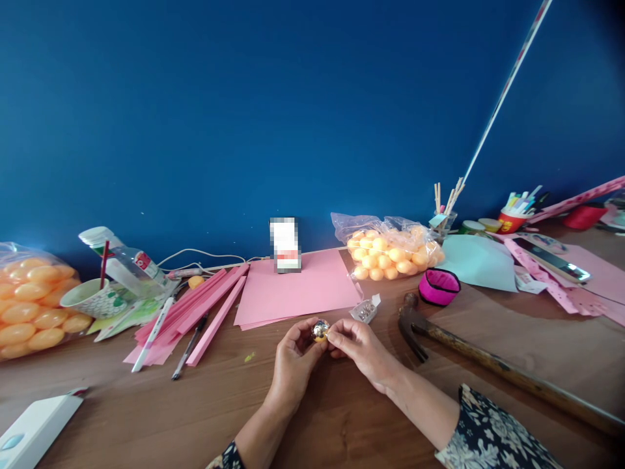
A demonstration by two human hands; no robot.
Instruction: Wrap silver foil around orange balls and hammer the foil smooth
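Note:
A small shiny metallic ball (320, 330), silver with a golden reflection, is held up over the brown table between my two hands. My left hand (295, 358) curls its thumb and fingers round the ball's left side. At the ball's right edge, my right hand (359, 345) is closed in a pinch and touches it. Whether something tiny sits in that pinch is too small to tell. Just beyond my right hand lies a small clear packet (365, 309) with little bits inside. Pink paper sheets (297, 293) lie flat behind both hands.
A claw hammer (469, 339) and a magenta band (439, 286) lie to the right. A bag of orange balls (390, 251) stands behind, another bag (36, 303) far left. Pink strips (195, 306), pens (189, 347), a paper cup (92, 299) and a phone (286, 245) are around.

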